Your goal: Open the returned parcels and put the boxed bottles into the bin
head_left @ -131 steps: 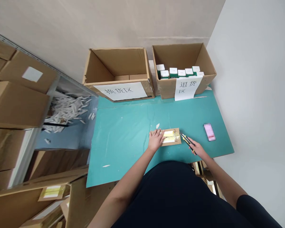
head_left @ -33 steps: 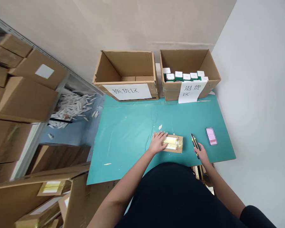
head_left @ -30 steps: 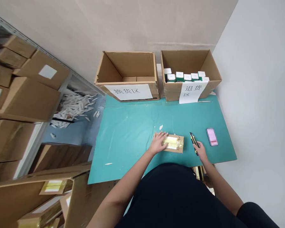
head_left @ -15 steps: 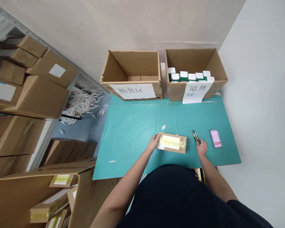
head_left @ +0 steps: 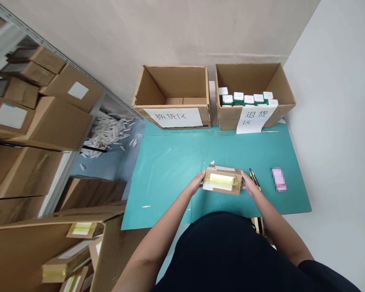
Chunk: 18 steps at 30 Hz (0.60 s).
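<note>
A small cardboard box (head_left: 222,181) with yellow tape and handwriting on it is tilted above the teal table (head_left: 167,170). My left hand (head_left: 197,182) grips its left end, and my right hand (head_left: 248,183) grips the right end. Close beside my right hand, a yellow and black utility knife (head_left: 254,179) lies on the table, partly covered by the hand and wrist. Further right lies a pink blurred item (head_left: 279,179).
Two open cartons with paper signs stand at the back: the left carton (head_left: 144,91), and the right carton (head_left: 284,87) holding several green-and-white boxes (head_left: 248,99). Stacked cartons (head_left: 57,121) fill a shelf on the left. A big open carton (head_left: 109,243) at lower left contains taped parcels.
My right hand has let go of the utility knife, leaving it on the table, and has taken the box's right end. The box has been tipped up, showing another side.
</note>
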Each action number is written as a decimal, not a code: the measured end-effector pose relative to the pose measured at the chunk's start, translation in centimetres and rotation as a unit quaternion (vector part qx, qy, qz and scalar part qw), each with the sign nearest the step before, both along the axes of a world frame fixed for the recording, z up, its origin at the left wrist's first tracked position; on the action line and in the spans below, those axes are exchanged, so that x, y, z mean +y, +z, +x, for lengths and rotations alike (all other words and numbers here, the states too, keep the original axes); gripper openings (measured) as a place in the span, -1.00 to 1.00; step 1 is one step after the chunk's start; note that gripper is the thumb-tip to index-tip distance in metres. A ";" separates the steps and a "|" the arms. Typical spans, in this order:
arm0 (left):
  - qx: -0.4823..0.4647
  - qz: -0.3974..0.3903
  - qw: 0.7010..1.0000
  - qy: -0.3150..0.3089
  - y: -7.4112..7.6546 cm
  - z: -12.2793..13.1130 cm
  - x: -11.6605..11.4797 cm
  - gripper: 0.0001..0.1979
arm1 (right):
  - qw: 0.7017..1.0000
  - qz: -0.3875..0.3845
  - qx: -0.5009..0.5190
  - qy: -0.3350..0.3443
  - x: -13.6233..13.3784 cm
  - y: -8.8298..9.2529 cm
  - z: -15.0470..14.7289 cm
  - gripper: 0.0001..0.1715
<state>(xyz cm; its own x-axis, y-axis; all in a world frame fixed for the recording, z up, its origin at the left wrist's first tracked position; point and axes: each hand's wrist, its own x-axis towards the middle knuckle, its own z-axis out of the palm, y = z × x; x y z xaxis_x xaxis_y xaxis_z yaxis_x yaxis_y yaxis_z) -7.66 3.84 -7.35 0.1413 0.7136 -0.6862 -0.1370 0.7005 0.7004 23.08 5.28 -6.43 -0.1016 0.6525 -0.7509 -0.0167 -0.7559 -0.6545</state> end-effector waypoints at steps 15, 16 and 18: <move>-0.104 -0.027 0.994 0.016 -1.4 -1.4 -3.4 -0.16 | 0.986 0.159 0.046 -0.016 -0.4 -3.2 0.6 -0.05; -0.104 -0.054 0.993 0.026 -1.3 -1.1 -3.8 -0.18 | 0.986 0.161 0.049 -0.011 -0.7 -3.6 0.6 -0.03; -0.097 -0.095 0.989 0.060 -1.2 -0.1 -4.1 -0.25 | 0.987 0.156 0.040 -0.011 -1.3 -4.2 0.7 -0.03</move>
